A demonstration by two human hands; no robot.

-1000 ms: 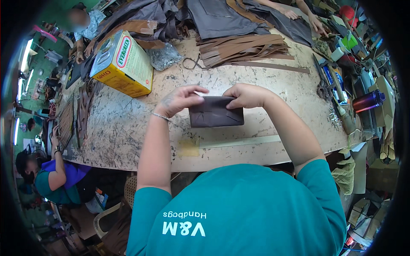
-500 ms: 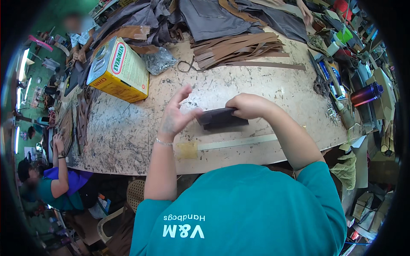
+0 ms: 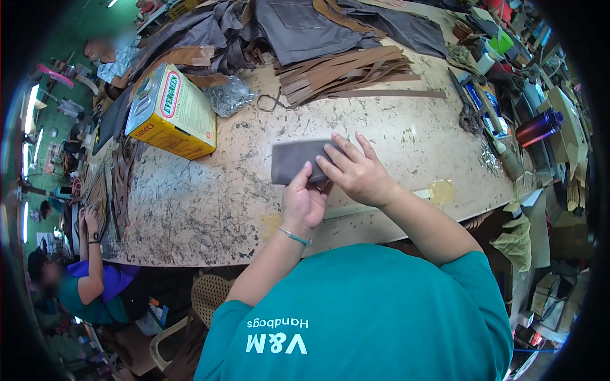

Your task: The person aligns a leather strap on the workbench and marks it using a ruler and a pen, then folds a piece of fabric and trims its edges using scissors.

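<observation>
A flat rectangular piece of dark brown leather [image 3: 293, 162], wallet-like in shape, is held over the middle of the worktable. My left hand [image 3: 305, 203] grips its near edge, thumb on top and fingers hidden underneath. Across the right part of its upper face lies my right hand [image 3: 362, 174], fingers stretched out and spread. Whether the piece is one layer or folded, I cannot tell.
A yellow and white metal can [image 3: 175, 114] stands left, beside a clear plastic bag [image 3: 230, 95]. Brown leather strips [image 3: 349, 73] and dark leather sheets [image 3: 311, 28] lie at the back. Tools and a purple tumbler [image 3: 539, 127] crowd the right edge. Other people sit at left.
The leather piece has turned its broad face up and shifted left. My left hand has taken hold of its near edge; my right hand has gone from pinching it to lying spread on top.
</observation>
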